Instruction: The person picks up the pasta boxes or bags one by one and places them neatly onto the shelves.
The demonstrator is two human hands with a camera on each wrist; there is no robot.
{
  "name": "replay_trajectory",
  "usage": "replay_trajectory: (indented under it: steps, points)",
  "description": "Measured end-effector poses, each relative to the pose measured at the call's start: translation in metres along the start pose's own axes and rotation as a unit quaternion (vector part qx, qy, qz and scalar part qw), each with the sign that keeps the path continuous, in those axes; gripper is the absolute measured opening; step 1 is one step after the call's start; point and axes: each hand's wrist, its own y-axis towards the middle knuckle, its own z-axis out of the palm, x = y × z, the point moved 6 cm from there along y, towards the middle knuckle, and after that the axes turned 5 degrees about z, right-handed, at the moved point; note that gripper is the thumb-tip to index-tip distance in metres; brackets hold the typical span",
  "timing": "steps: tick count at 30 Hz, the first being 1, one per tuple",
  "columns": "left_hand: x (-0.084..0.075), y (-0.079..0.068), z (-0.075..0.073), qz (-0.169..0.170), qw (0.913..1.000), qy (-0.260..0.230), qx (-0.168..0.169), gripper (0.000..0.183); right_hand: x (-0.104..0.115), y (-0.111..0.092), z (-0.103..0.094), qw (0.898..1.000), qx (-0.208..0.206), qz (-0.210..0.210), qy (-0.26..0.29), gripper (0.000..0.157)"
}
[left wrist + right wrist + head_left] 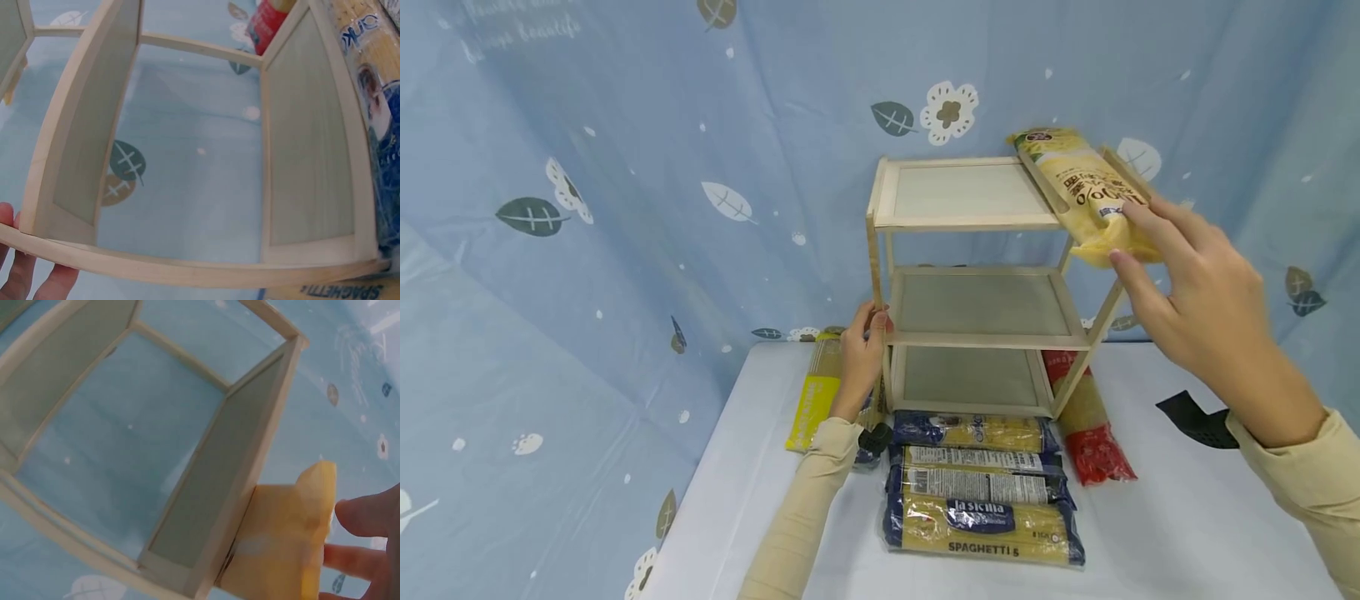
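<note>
A three-tier wooden shelf (981, 342) with pale panels stands on the table. My left hand (861, 354) grips its left front post; in the left wrist view, fingers (55, 284) curl behind the frame. On the top tier's right side lies a yellow plastic bag (1078, 179) with printed lettering, its near end overhanging the front edge. At that near end is my right hand (1206, 300), fingers extended and fingertips right at the plastic. The right wrist view shows the thumb (365, 514) beside the bag's end (275, 537).
Several spaghetti packs (985, 529) lie in a row before the shelf. A red-ended pasta pack (1093, 433) lies to its right, a yellow pack (815, 400) to its left. Behind hangs a blue patterned curtain (805, 125). A black strap (1195, 421) hangs by the right wrist.
</note>
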Motion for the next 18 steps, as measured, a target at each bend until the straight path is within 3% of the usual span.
replay_trajectory:
  steps: [3,10,18]
  points:
    - [0.001,-0.002,0.0,-0.004,1.0,0.003,-0.001,0.02,-0.003,-0.005,-0.003,1.0,0.006,-0.008,-0.005,0.048]
    - [0.043,-0.006,0.008,-0.008,0.9999,0.011,0.0,0.024,-0.012,-0.02,-0.004,0.999,0.031,-0.02,-0.001,0.061]
    - [0.043,-0.003,0.008,-0.005,0.9996,0.028,-0.003,0.028,-0.019,-0.033,-0.011,0.999,0.025,-0.04,0.027,0.058]
